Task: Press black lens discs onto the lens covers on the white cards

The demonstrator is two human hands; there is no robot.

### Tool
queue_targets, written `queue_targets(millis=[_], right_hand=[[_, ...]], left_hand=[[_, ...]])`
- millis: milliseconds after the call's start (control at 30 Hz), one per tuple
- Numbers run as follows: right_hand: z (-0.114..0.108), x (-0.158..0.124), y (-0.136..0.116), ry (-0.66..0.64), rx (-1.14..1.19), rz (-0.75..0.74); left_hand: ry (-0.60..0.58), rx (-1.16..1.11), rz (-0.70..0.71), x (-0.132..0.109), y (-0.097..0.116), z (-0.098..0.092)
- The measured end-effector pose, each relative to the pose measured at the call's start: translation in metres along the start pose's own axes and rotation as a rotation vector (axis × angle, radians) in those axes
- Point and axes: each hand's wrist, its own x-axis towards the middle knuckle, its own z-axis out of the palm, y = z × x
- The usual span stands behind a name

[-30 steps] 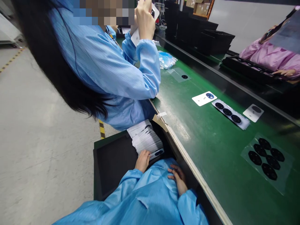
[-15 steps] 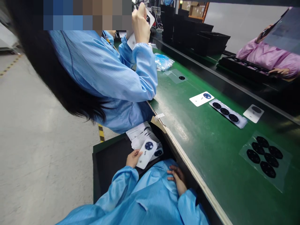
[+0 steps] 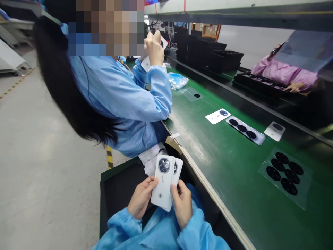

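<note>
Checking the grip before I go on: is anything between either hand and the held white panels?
Nothing visible: the left hand grips the held white panels at their left edge, the right hand at their right.

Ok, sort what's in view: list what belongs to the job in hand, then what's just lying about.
Job, judging by the hands:
white panels, held by left hand and right hand
panel stack just beyond them

Apparently lying about, untouched by these hands:
crumpled plastic bag
sheet of black discs
strip of three black discs
</note>
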Motion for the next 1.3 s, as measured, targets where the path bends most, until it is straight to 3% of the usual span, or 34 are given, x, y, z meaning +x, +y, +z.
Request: queue_targets(millis=[133, 233, 400, 467, 533, 633, 767, 1000, 1133, 1300], right_hand=[[-0.034, -0.019, -0.036, 0.167, 0.021, -0.041], [-0.079, -0.035, -0.064, 0.347, 0.132, -0.049], [-0.164, -0.067, -0.084, 0.665, 0.266, -0.019], [-0.189, -0.079, -0.082, 0.75, 0.199, -0.005], [-0.208, -0.088, -0.078, 0.809, 0.094, 0.003], [-0.226, -0.099, -0.074, 0.867, -0.019, 0.02], [-0.238, -0.112, -0.075, 0.903, -0.094, 0.064], [-0.249, -0.136, -0.084, 0.858, -0.25, 0.13], [-0.266, -0.155, -0.083, 0.915, -0.341, 0.149], [-0.279, -0.166, -0.074, 0.978, -0.323, 0.152]], left_hand=[[-0.114, 0.039, 0.091, -0.017, 0.028, 0.037], [-0.321, 0.173, 0.199, -0.021, 0.042, 0.085], [-0.734, 0.373, 0.294, -0.019, 0.038, 0.181], [-0.83, 0.437, 0.32, -0.016, 0.033, 0.209], [-0.877, 0.498, 0.353, -0.011, 0.03, 0.226], [-0.902, 0.584, 0.391, -0.001, 0.032, 0.232], [-0.893, 0.692, 0.43, 0.006, 0.042, 0.224], [-0.689, 0.799, 0.554, 0.006, 0.056, 0.214], [-0.666, 0.823, 0.548, 0.024, 0.065, 0.201], [-0.513, 0.897, 0.578, 0.044, 0.072, 0.181]])
